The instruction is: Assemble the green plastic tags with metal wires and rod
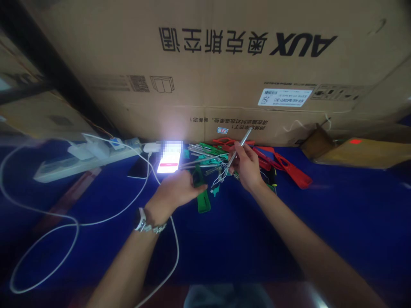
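My right hand (248,169) is closed around a slim silver metal rod (245,137), which tilts up and to the right above a jumble of parts. My left hand (178,188) is closed on a green plastic handle-shaped piece (203,204), its thumb lying across it; the other fingers are mostly hidden. Between and behind both hands lies a pile of silver rods (201,149) with small green pieces and thin white wires. Red plastic handle pieces (293,171) spread to the right of the pile. A small green piece (215,191) rests just below it.
A lit phone (169,160) stands behind my left hand. White cables (175,239) loop across the blue tabletop (244,248) from a power strip (86,162) at left. A big cardboard box (208,94) walls off the back. Yellowish packaging (366,152) lies at right.
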Tool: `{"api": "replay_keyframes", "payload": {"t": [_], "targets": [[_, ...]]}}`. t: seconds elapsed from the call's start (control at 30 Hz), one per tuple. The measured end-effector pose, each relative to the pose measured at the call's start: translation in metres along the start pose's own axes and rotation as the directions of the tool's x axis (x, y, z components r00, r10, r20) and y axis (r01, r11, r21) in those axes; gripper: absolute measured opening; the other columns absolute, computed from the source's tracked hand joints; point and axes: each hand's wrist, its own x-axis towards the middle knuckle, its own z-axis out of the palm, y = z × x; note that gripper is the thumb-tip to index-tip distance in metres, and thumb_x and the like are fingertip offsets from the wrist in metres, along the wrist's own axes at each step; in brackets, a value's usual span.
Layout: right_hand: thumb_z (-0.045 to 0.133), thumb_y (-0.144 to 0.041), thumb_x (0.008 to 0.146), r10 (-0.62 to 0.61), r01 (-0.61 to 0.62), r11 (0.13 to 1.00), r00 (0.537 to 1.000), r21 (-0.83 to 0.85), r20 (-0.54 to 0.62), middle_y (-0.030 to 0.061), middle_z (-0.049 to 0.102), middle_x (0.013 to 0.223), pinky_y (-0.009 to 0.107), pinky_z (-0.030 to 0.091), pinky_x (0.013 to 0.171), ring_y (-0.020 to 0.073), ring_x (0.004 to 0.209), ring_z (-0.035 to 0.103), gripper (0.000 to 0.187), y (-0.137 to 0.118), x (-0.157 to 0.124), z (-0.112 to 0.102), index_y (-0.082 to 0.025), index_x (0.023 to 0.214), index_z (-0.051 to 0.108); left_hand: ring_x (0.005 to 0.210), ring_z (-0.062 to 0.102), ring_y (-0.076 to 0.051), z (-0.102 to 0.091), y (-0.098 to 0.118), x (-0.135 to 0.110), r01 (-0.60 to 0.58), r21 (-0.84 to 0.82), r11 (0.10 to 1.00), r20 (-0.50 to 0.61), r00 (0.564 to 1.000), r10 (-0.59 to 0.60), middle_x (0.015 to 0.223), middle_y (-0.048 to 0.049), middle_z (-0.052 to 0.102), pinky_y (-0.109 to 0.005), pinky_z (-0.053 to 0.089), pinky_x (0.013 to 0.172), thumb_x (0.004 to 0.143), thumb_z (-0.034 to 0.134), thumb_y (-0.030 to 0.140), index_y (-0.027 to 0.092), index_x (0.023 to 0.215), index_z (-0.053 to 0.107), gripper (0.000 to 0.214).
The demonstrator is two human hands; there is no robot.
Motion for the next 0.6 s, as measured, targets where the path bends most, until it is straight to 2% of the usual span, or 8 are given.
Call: {"api": "replay_keyframes", "payload": {"t": [0.13,0.23,0.4,0.47,0.5,0.53,0.6], "targets": [[0.067,-0.054,0.082,0.003,-0.004,1.000,1.000,-0.019,-0.014,-0.0068,0.054,0.055,0.023,0.035,0.031,0.0073,0.034,0.045,0.034,0.000,0.000,0.000,-0.023,0.077,0.054,0.051,0.053,-0.017,0.012,0.005,0.000,0.034,-0.030,0.999,-0.040,0.999,-0.035,0.056,-0.0027,0.060,-0.030,0.031,0.050,0.076,0.067,0.055,0.021,0.060,0.060,0.038],[0.068,-0.057,0.081,0.008,-0.010,0.998,1.000,-0.064,-0.020,-0.0072,0.053,0.054,0.023,0.033,0.031,0.0079,0.034,0.045,0.037,-0.002,0.001,-0.001,-0.023,0.077,0.053,0.046,0.049,-0.015,0.019,0.001,0.005,0.006,-0.075,0.997,-0.109,0.994,-0.014,0.050,-0.0004,0.054,-0.029,0.028,0.047,0.077,0.067,0.046,0.021,0.055,0.054,0.036],[0.068,-0.060,0.080,0.046,-0.050,0.995,0.998,-0.088,-0.044,-0.0071,0.053,0.054,0.024,0.033,0.031,0.0086,0.033,0.044,0.039,-0.004,0.003,-0.002,-0.024,0.079,0.054,0.045,0.044,-0.013,0.020,-0.005,0.016,-0.177,-0.234,0.956,-0.249,0.961,0.117,0.050,0.0023,0.048,-0.028,0.028,0.045,0.083,0.063,0.037,0.023,0.061,0.044,0.032],[0.067,-0.058,0.081,0.057,-0.059,0.995,0.998,-0.074,-0.039,-0.0067,0.053,0.055,0.024,0.033,0.032,0.0085,0.034,0.044,0.037,-0.005,0.005,-0.002,-0.023,0.079,0.055,0.046,0.045,-0.013,0.019,-0.004,0.020,-0.270,-0.382,0.884,-0.300,0.941,0.158,0.054,0.0027,0.050,-0.027,0.031,0.045,0.087,0.061,0.037,0.023,0.070,0.043,0.028],[0.067,-0.058,0.081,0.058,-0.060,0.996,0.998,-0.066,-0.032,-0.0065,0.053,0.055,0.024,0.034,0.033,0.0086,0.035,0.044,0.036,-0.005,0.005,-0.002,-0.023,0.079,0.055,0.047,0.048,-0.012,0.019,-0.003,0.021,-0.302,-0.486,0.820,-0.299,0.939,0.168,0.057,0.0022,0.053,-0.026,0.033,0.045,0.089,0.059,0.038,0.023,0.075,0.044,0.025],[0.066,-0.057,0.081,0.056,-0.057,0.997,0.998,-0.056,-0.023,-0.0062,0.053,0.055,0.024,0.034,0.033,0.0087,0.036,0.044,0.035,-0.006,0.005,-0.002,-0.024,0.079,0.055,0.049,0.051,-0.012,0.020,-0.001,0.021,-0.311,-0.596,0.740,-0.279,0.945,0.172,0.061,0.0013,0.057,-0.025,0.036,0.045,0.090,0.058,0.038,0.023,0.081,0.044,0.022],[0.065,-0.055,0.081,0.043,-0.043,0.998,0.999,-0.035,0.008,-0.0054,0.055,0.057,0.024,0.035,0.034,0.0094,0.038,0.046,0.033,-0.007,0.005,-0.004,-0.023,0.080,0.056,0.051,0.054,-0.012,0.022,0.004,0.021,-0.239,-0.775,0.585,-0.175,0.971,0.164,0.068,0.0002,0.062,-0.024,0.041,0.047,0.094,0.053,0.039,0.022,0.091,0.046,0.018]]}}
